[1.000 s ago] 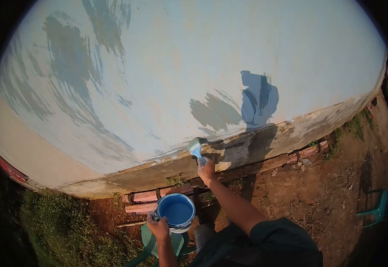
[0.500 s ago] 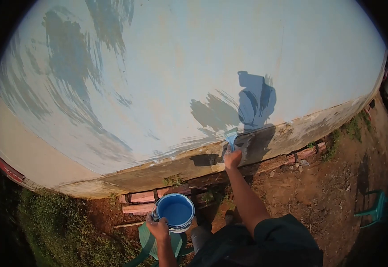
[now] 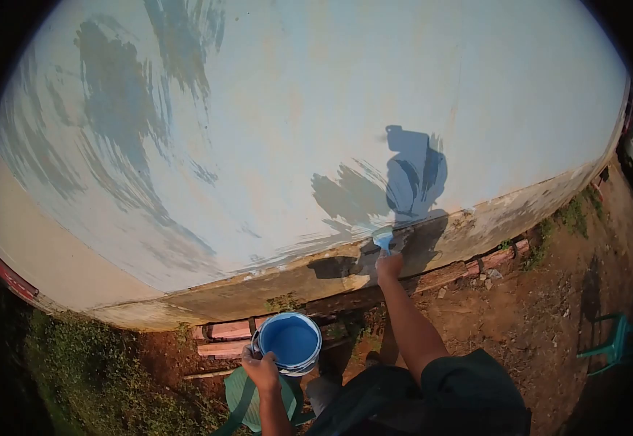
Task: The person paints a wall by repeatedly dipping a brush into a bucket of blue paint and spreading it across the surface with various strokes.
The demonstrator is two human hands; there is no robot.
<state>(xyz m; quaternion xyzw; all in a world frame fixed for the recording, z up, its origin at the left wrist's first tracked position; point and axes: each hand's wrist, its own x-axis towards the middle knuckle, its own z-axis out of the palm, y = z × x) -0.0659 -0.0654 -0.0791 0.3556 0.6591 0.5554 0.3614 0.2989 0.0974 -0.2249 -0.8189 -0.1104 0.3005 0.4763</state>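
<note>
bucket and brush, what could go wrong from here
The left hand grips the bucket at one side, so it might tip and spill its blue contents.

The brush in the right hand is near where the pale wall meets its stained base, so a stroke could stray.

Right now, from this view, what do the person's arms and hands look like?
The right arm has a short, dark green sleeve and is bare below it. Any sleeve on the left arm is out of view. The right hand and left hand are ungloved.
</note>
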